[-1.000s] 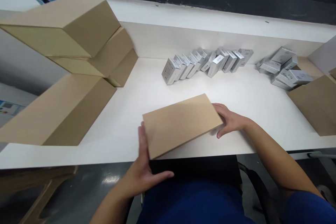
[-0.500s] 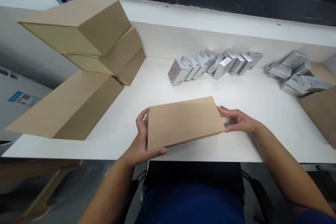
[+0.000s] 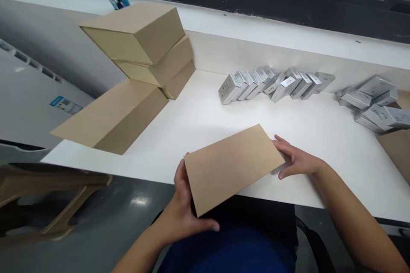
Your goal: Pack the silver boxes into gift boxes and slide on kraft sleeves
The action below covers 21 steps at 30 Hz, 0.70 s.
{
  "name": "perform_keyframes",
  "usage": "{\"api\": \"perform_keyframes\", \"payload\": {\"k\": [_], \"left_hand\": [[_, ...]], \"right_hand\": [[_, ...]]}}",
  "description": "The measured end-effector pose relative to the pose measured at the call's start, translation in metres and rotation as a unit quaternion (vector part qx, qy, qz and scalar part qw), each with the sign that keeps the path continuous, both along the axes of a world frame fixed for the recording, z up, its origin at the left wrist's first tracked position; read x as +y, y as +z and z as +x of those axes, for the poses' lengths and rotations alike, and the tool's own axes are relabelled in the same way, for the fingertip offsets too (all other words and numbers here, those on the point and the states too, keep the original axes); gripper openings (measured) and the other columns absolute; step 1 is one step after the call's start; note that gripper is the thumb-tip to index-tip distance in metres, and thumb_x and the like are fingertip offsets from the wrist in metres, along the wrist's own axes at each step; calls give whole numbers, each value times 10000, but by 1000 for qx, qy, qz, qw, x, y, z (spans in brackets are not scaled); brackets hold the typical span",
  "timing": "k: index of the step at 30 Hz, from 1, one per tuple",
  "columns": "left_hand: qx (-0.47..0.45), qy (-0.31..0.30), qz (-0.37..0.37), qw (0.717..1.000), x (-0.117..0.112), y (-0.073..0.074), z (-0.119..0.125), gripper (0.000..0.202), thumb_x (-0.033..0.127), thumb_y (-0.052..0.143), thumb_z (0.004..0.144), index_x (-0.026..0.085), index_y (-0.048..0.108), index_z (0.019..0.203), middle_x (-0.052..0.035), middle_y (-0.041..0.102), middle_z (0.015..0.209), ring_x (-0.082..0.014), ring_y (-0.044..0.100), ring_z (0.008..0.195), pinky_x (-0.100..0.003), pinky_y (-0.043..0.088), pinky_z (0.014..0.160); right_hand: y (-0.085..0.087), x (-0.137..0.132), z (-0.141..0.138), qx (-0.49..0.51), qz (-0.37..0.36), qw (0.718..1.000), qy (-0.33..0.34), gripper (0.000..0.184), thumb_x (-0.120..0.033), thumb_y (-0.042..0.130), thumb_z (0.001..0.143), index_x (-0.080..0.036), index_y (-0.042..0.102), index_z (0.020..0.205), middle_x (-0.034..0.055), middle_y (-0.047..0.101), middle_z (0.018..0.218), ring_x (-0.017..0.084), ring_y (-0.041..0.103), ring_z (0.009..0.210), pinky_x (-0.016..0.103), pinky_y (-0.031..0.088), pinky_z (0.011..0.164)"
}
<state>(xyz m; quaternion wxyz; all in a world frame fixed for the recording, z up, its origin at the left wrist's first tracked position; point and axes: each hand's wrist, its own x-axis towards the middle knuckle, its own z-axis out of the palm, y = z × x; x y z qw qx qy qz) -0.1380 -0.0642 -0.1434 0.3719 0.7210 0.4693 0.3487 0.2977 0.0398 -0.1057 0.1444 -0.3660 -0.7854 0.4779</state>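
Observation:
A plain brown cardboard box (image 3: 233,166) is tilted over the front edge of the white table, its left end nearer to me. My left hand (image 3: 187,211) grips that left end, fingers around the far side and thumb stretched along the front. At the right end of the box is my right hand (image 3: 299,158), with thumb and fingers apart; its fingertips lie at or just behind the box's edge, and whether they touch it I cannot tell. The box's underside is hidden.
Brown boxes (image 3: 160,30) are stacked at the back left, with another long box (image 3: 112,111) before them. Several small silver boxes (image 3: 230,89) lean in a row along the back wall. More silver boxes (image 3: 373,98) lie piled at the right, beside a brown cardboard piece (image 3: 397,149).
The left end of the brown box has come toward me past the table edge, turning the box. My left hand moved with it; my right hand stays near its right end.

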Motion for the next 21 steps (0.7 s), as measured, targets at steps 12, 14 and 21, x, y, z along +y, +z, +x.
{"api": "perform_keyframes", "payload": {"k": [12, 14, 21], "left_hand": [[-35, 45, 138, 989, 15, 4, 15, 1253, 609, 858, 717, 434, 70, 1676, -171, 261, 1615, -503, 331, 1552, -783, 412, 1170], [-11, 62, 157, 986, 13, 6, 13, 1029, 630, 812, 720, 433, 285, 1582, -141, 270, 1611, -505, 287, 1572, -773, 384, 1192], [-31, 79, 176, 981, 13, 20, 16, 670, 630, 720, 781, 387, 434, 1336, -104, 336, 1560, -439, 383, 1497, -697, 435, 1154]], "right_hand": [[5, 1, -5, 31, -15, 999, 17, 900, -488, 932, 814, -558, 480, 1590, -71, 447, 1731, 321, 343, 1678, 630, -188, 1374], [5, 1, -4, 32, -20, 999, 22, 886, -478, 938, 807, -557, 502, 1575, -70, 440, 1734, 314, 342, 1678, 626, -191, 1373], [3, 1, -1, 49, -16, 999, 0, 911, -541, 929, 804, -518, 488, 1601, -47, 495, 1698, 321, 289, 1695, 641, -150, 1381]]}}
